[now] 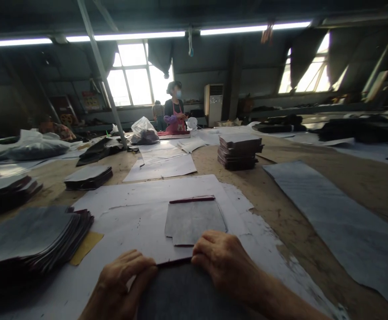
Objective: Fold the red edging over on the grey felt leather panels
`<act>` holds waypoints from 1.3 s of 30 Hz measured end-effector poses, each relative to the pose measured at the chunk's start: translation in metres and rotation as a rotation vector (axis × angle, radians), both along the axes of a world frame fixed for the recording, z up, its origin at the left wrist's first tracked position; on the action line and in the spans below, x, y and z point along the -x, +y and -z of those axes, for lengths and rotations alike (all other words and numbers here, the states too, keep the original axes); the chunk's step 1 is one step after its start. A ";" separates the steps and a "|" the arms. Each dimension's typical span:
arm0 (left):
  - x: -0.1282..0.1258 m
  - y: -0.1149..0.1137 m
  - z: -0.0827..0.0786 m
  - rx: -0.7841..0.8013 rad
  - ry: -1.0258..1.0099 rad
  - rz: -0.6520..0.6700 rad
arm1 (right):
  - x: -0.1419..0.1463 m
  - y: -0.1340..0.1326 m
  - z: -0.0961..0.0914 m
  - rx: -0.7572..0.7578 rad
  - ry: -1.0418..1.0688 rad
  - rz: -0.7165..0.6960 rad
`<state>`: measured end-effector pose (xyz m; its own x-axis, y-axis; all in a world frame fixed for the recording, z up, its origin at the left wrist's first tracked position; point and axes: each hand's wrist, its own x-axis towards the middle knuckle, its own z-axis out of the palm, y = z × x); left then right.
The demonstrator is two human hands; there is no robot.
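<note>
My left hand (122,278) pinches the far left corner of a dark grey sheet of material (183,293), fingers closed on its edge. At the opposite corner of that same edge, my right hand (222,258) grips the sheet too, its fingers folded over. The near part of the sheet runs out of view at the bottom. Just beyond it lies a lighter grey cut piece (196,220) with a dark red strip (192,200) along its far edge. Both rest over white paper (120,226) on the table.
A thick stack of grey pieces (23,231) stands at left on the table, with a yellow scrap (86,249) beside it. Farther off are a smaller stack (88,176) and a tall stack (239,151). A long grey sheet (330,222) lies right. A co-worker (175,109) stands across the table.
</note>
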<state>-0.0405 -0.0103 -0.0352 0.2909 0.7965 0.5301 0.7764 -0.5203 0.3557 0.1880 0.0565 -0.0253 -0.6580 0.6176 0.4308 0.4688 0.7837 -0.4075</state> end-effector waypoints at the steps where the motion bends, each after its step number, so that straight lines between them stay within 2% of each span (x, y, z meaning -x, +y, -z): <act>1: -0.001 0.002 -0.004 0.039 -0.040 -0.017 | -0.007 0.002 -0.004 0.056 -0.001 0.013; 6: -0.014 0.028 -0.032 0.369 -0.165 -0.145 | -0.033 0.015 -0.030 0.263 -0.025 0.143; 8: -0.018 0.046 -0.042 0.514 -0.220 -0.129 | -0.036 0.028 -0.044 0.336 -0.058 0.189; 10: -0.018 0.071 -0.049 0.576 -0.256 -0.095 | -0.036 0.048 -0.054 0.391 -0.100 0.205; 13: -0.016 0.112 -0.048 0.509 -0.219 -0.128 | -0.028 0.084 -0.057 0.361 -0.133 0.265; 16: -0.018 0.144 -0.036 0.387 -0.153 -0.228 | -0.014 0.114 -0.042 0.229 -0.148 0.374; 18: -0.020 0.156 -0.024 0.301 -0.117 -0.295 | -0.007 0.125 -0.029 0.145 -0.166 0.418; 22: -0.022 0.163 -0.002 0.173 -0.067 -0.378 | -0.002 0.134 -0.009 0.021 -0.198 0.448; 25: -0.021 0.163 0.007 0.133 -0.029 -0.379 | -0.003 0.136 -0.001 -0.049 -0.215 0.444; 33: -0.019 0.163 0.005 0.153 0.015 -0.296 | -0.007 0.135 0.004 -0.118 -0.269 0.392; 39: -0.008 0.144 0.007 0.203 0.004 -0.264 | -0.002 0.113 0.007 -0.109 -0.268 0.353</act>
<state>-0.0324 0.1338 -0.0423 0.0620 0.9338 0.3523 0.8769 -0.2195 0.4277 0.1897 0.1695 -0.0320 -0.5126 0.7844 0.3492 0.7924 0.5888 -0.1595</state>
